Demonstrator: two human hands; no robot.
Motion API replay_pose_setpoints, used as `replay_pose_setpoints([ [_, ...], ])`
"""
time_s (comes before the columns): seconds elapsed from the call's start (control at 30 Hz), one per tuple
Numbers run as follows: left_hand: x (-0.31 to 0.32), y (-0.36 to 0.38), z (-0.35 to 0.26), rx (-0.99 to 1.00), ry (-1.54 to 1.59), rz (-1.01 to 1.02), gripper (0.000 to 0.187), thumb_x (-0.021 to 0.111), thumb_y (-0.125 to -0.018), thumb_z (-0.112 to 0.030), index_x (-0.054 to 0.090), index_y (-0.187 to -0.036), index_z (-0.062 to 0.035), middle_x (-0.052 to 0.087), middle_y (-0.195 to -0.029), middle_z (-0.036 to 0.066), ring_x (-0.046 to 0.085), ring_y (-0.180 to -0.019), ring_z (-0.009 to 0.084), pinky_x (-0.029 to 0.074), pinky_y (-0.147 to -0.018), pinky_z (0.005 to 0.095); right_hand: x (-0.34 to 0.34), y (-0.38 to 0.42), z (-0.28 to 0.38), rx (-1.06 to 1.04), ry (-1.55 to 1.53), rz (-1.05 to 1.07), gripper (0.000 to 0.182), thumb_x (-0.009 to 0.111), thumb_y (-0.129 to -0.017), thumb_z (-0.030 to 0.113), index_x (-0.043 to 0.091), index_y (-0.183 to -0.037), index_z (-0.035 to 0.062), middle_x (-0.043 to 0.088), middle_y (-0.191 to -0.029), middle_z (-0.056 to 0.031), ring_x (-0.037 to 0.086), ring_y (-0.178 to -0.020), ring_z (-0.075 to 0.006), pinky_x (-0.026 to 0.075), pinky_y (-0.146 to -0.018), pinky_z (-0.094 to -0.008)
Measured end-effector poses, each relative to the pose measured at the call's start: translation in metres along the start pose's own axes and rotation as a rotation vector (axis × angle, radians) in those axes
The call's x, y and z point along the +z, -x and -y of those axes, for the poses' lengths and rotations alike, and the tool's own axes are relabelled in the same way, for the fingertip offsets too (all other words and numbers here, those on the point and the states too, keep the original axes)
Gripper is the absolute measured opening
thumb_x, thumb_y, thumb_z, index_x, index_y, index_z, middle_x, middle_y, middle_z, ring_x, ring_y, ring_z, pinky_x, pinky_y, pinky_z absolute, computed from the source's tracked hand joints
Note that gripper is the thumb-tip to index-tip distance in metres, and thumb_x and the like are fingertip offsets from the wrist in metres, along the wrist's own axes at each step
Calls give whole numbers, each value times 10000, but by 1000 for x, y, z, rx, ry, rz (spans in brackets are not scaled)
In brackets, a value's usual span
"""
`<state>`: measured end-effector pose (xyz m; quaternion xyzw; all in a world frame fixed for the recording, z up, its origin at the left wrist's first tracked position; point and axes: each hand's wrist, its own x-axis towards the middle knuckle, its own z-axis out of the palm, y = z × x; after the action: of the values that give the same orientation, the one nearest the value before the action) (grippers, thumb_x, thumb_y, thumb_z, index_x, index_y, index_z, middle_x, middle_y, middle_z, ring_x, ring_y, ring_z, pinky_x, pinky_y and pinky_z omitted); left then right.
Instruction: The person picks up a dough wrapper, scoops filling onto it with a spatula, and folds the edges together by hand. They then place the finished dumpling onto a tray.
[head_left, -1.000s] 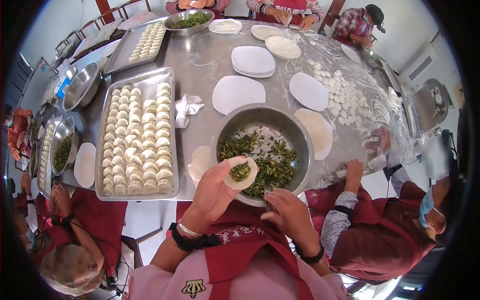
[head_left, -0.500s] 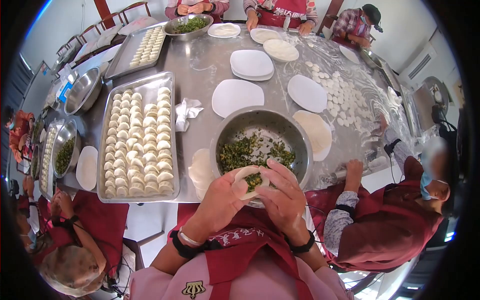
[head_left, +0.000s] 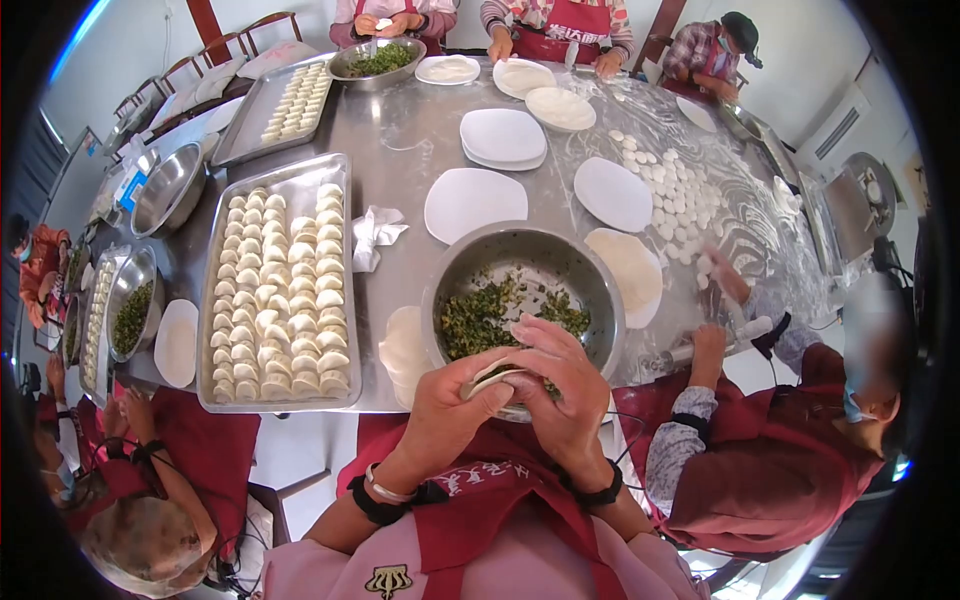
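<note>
Between my two hands is a dumpling (head_left: pixel 497 376), its pale wrapper folded over, with a dark gap along the edge facing up. My left hand (head_left: pixel 452 401) grips its left side, the thumb pressed on the near face. Fingers of my right hand (head_left: pixel 556 385) curl round the other side and partly hide it. Just beyond, a steel bowl (head_left: pixel 608 300) holds chopped green filling (head_left: pixel 485 318). Round wrappers (head_left: pixel 403 345) lie left of the bowl, and more wrappers (head_left: pixel 628 265) are stacked on its right.
A tray (head_left: pixel 350 180) with rows of dumplings (head_left: pixel 275 295) is to the left, beside a crumpled napkin (head_left: pixel 377 232). White plates (head_left: pixel 476 203) stand beyond the bowl. Dough pieces (head_left: pixel 680 195) cover the floury right side. A co-worker's hand (head_left: pixel 735 285) is there; other people work around the table.
The flat wrapper with filling showing has been folded over between my hands. My right fingers have curled further round it. At right, the co-worker's hand has moved toward the dough pieces.
</note>
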<state>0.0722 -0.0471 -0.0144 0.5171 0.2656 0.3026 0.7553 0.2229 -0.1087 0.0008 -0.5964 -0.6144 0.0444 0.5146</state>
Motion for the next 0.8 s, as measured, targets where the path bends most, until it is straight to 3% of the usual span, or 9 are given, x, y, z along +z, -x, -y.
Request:
replay_pose_setpoints([
  [0.2, 1, -7, -2, 4, 145, 5, 351, 607, -970, -43, 580, -1303, 63, 684, -1159, 93, 651, -1066, 161, 522, -962, 290, 6, -3, 1, 148, -101, -52, 392, 753, -786, 33, 675, -1170, 17, 679, -1230, -145, 609, -1217, -320, 474, -1032, -400],
  [0.3, 4, -17, 1, 144, 134, -70, 339, 584, -978, -30, 566, -1295, 89, 657, -1205, 132, 641, -1106, 206, 530, -995, 336, 7, 3, -2, 323, -260, -129, 397, 749, -819, 42, 667, -1206, 8, 670, -1260, -152, 598, -1238, -292, 455, -1049, -385],
  [0.5, 8, -22, 2, 134, 249, -159, 334, 572, -981, -16, 556, -1295, 97, 631, -1235, 169, 626, -1145, 248, 535, -1020, 383, 15, 19, -14, 515, -387, -222, 321, 734, -846, 39, 691, -1159, -14, 660, -1273, -177, 609, -1221, -264, 449, -1047, -351],
  [0.8, 17, -21, 14, 156, 296, -213, 332, 601, -966, 1, 580, -1285, 88, 653, -1216, 144, 636, -1105, 187, 521, -969, 300, 23, 17, -8, 545, -504, -255, 268, 717, -851, -4, 694, -1115, -36, 661, -1260, -184, 625, -1182, -250, 461, -1030, -338],
])
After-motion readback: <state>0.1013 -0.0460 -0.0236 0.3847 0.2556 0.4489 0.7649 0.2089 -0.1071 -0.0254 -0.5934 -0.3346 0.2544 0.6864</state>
